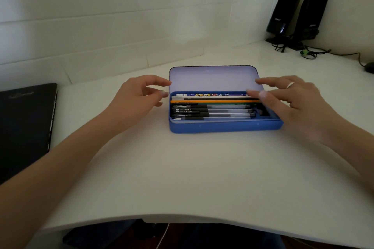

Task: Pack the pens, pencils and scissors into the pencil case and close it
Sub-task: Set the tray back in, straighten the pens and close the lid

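A blue pencil case (224, 126) lies open in the middle of the white desk, its pale lid (214, 79) tilted up at the back. Inside lie several black-capped pens (210, 110), an orange pencil (212, 101) and a white and black pencil (212, 98). I see no scissors. My left hand (139, 97) hovers at the case's left end, fingers apart, fingertips near the lid's left edge. My right hand (287, 101) is at the right end, fingers spread, thumb over the case's right inside corner. Neither hand holds anything.
A black notebook (26, 125) lies at the left edge of the desk. Two black speakers (297, 18) with cables stand in the far right corner, and a dark mouse (369, 66) sits at the right edge. The desk's curved front edge is near me.
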